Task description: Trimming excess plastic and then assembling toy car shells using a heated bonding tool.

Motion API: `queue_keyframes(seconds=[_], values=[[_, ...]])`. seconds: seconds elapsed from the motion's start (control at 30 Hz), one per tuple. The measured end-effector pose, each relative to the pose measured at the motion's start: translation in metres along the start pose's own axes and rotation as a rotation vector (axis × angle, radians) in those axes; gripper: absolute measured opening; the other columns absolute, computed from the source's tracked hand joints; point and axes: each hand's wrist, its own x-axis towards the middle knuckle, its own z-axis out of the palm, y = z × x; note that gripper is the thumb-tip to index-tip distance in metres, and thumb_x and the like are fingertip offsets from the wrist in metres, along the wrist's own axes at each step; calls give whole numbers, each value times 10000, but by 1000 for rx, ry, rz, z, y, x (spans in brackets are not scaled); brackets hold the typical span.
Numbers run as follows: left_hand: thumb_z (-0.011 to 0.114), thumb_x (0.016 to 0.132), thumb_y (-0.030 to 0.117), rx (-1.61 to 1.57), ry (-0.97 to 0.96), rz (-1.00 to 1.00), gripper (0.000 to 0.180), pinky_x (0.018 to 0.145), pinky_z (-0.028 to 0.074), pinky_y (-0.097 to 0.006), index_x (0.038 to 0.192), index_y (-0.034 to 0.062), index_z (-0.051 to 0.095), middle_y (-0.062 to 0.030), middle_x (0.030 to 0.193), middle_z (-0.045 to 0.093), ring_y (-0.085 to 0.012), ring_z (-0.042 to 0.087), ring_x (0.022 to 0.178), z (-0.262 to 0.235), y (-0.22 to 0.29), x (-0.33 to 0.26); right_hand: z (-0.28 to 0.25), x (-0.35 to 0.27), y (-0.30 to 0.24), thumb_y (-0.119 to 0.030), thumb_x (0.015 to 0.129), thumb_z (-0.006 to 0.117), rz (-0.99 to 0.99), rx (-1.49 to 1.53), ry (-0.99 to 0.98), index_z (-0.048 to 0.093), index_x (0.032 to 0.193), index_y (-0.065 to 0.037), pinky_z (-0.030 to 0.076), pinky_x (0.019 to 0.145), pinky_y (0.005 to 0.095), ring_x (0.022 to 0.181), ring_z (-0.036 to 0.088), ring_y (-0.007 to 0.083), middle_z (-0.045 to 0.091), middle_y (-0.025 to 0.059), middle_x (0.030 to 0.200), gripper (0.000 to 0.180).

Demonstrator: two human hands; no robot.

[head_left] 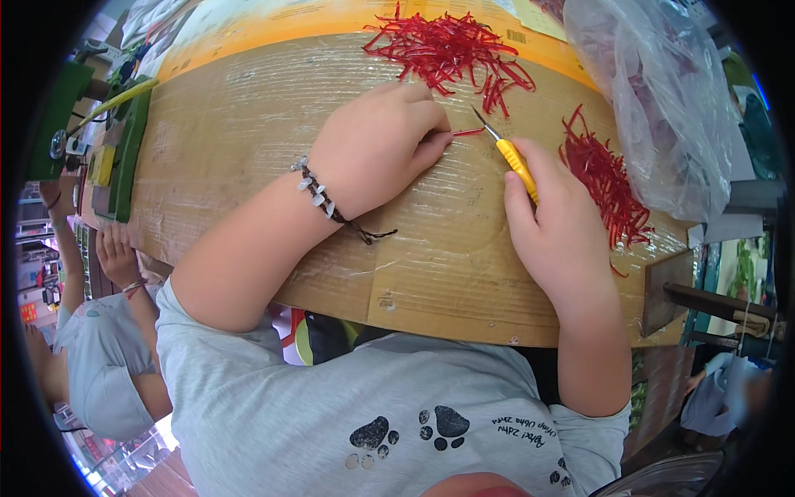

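Observation:
My left hand (381, 137) is closed in a pinch on one end of a thin red strip (469, 132), which pokes out to the right of the fingertips. A yellow-handled craft knife (515, 166) is gripped in my right hand (563, 224), its pointed metal tip slanting up and left beside the strip's free end. Just beyond my left hand lies a loose pile of similar red strips (443, 45). A second pile of red strips (604, 182) spreads to the right of my right hand.
Film-covered cardboard (439, 273) tops the table. At the far right stands a clear plastic bag (662, 91); a dark metal bar (720, 302) juts out below it. Green equipment (128, 157) borders the left side. Another person (108, 364) sits at left.

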Motion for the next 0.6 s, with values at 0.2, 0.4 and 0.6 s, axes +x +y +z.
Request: queue_keyframes(seconds=[0.2, 0.4, 0.6], values=[[727, 877, 115, -119, 28, -133, 103, 716, 551, -385, 896, 29, 673, -103, 918, 656, -299, 669, 808, 5, -3, 0, 2, -4, -4, -158, 990, 553, -75, 42, 15, 577, 1259, -15, 541, 802, 500, 960, 677, 404, 681, 210, 1101, 305], [737, 875, 117, -23, 143, -175, 131, 701, 570, -343, 917, 20, 659, -98, 965, 665, -247, 704, 806, 1, -5, 5, 4, -1, 0, -189, 1002, 536, -42, -20, -31, 577, 1260, -26, 544, 793, 493, 966, 673, 402, 676, 196, 1122, 308], [738, 879, 116, -41, 80, -234, 126, 687, 560, -323, 948, 36, 669, -109, 898, 692, -233, 703, 782, -8, -2, 5, 2, -2, 1, -180, 996, 546, -29, 31, -21, 588, 1249, -22, 538, 807, 503, 964, 674, 406, 676, 208, 1120, 301]])
